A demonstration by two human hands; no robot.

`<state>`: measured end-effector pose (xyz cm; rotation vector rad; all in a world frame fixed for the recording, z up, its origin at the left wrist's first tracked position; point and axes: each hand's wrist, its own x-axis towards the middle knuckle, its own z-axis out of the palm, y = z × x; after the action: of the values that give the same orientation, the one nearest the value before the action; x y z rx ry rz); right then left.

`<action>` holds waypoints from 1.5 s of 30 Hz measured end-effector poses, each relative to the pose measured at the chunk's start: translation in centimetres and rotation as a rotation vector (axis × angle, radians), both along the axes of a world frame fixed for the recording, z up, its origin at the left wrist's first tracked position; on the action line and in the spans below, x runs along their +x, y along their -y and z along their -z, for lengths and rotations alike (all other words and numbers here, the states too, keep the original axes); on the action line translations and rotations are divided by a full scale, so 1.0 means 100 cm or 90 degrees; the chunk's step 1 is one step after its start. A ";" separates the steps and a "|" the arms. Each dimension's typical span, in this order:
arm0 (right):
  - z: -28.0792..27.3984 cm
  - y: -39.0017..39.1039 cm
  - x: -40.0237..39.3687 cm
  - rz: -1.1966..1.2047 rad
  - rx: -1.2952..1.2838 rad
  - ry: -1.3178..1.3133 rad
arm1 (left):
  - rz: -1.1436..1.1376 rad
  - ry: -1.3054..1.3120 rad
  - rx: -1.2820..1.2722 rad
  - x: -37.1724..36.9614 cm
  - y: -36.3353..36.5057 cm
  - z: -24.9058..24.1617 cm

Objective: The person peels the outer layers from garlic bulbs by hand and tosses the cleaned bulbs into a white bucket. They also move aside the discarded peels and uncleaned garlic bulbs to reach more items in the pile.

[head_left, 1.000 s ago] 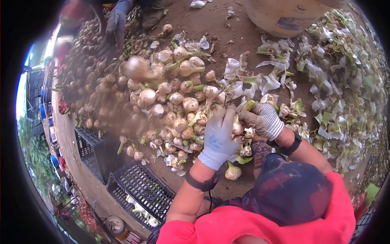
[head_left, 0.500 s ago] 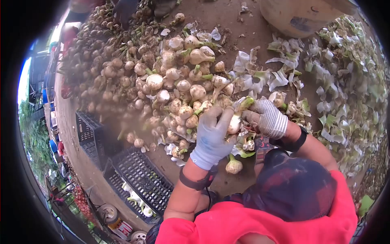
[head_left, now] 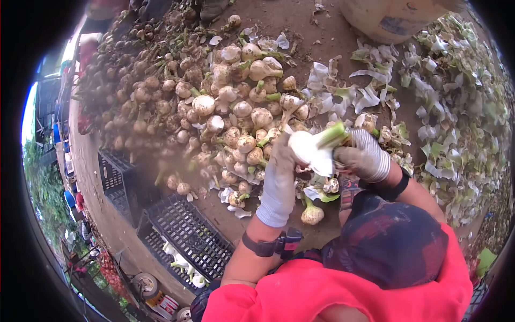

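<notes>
A white garlic bulb [head_left: 303,146] with a short green stem is between my two gloved hands, its skin pale and clean, slightly blurred. My left hand [head_left: 282,161] is closed around the bulb's left side. On the other side, my right hand [head_left: 367,155] has its fingers curled in by the stem and a loose white flap of peel [head_left: 323,162]; its fingertips are partly smeared by motion. Just beyond my hands lies a big heap of soil-stained garlic bulbs [head_left: 245,144]. One more bulb with its stem [head_left: 311,214] rests on the ground below.
Black plastic crates [head_left: 188,231] stand at lower left, with several white peeled bulbs [head_left: 185,264] in one. Peeled skins and leaves [head_left: 450,129] cover the ground at right. A large pale tub [head_left: 394,21] stands at the top. Another person's shoe [head_left: 214,9] shows at the heap's far edge.
The bulb has turned up and its white surface now shows, with a flap of peel hanging off. My left hand has rolled over, and my right hand has shifted slightly right and down.
</notes>
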<state>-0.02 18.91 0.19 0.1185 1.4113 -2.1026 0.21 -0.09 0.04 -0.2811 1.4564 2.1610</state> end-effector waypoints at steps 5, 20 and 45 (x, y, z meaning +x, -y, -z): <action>0.000 0.000 0.010 0.026 -0.185 0.223 | 0.019 0.107 0.259 0.009 -0.004 0.023; -0.034 -0.083 -0.001 -0.337 0.288 -0.306 | -0.236 0.037 0.544 -0.027 0.045 -0.003; 0.007 -0.018 -0.025 -0.126 0.982 -0.507 | -0.353 0.096 0.140 -0.022 0.016 0.035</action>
<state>-2.51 20.67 -0.48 -0.2801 3.0096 -0.4221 -1.97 -1.67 -3.46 -0.8273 1.1319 2.6338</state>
